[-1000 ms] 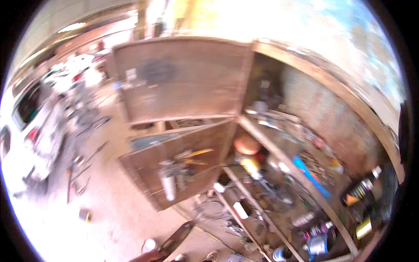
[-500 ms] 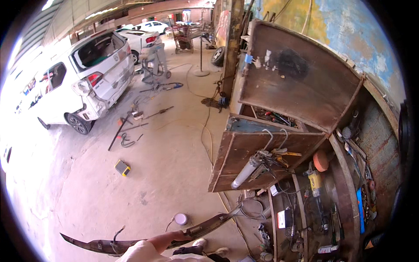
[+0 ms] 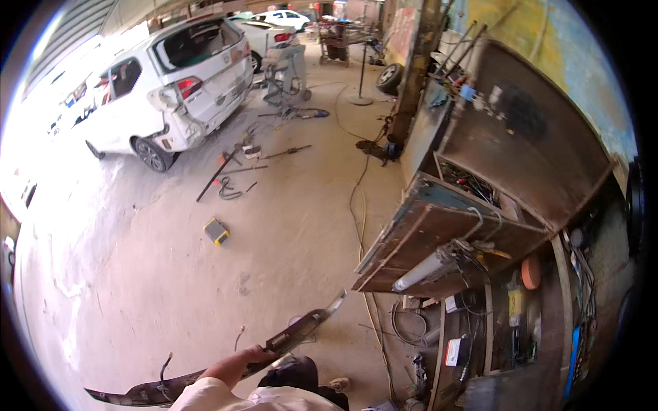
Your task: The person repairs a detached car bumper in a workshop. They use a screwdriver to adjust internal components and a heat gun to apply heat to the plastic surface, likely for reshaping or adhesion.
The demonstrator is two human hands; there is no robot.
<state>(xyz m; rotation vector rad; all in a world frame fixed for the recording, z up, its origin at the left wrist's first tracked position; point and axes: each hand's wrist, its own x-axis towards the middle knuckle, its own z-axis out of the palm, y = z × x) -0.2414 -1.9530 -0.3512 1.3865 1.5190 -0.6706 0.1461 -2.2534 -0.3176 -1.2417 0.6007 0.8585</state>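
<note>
My left hand [image 3: 248, 359] grips a long, dark, curved metal-looking trim strip [image 3: 298, 330] near its middle. The strip slants from the lower left up to the right, with a paler far end and a short cable or bracket hanging off its lower-left part. My white clothing, dark-clad leg and a shoe show behind it at the bottom. My right hand is out of view. Right of the strip, the lower door of a rusty metal cabinet [image 3: 384, 260] stands open, holding a cylindrical caulking-type gun [image 3: 421, 270]. Below it are shelves [image 3: 490, 342] with a yellow power tool and other items.
At upper left stand a damaged white car [image 3: 127, 103] and a grey wheeled machine [image 3: 282, 72]. Scattered tools [image 3: 226, 168], a small yellow-grey box [image 3: 216, 231] and cables [image 3: 362, 205] lie on the floor. A tyre [image 3: 389, 77] leans by a pillar at the back.
My view has turned left, so the cabinet and cars sit farther right. The strip in my left hand has risen, its right end lifted into a steeper slant.
</note>
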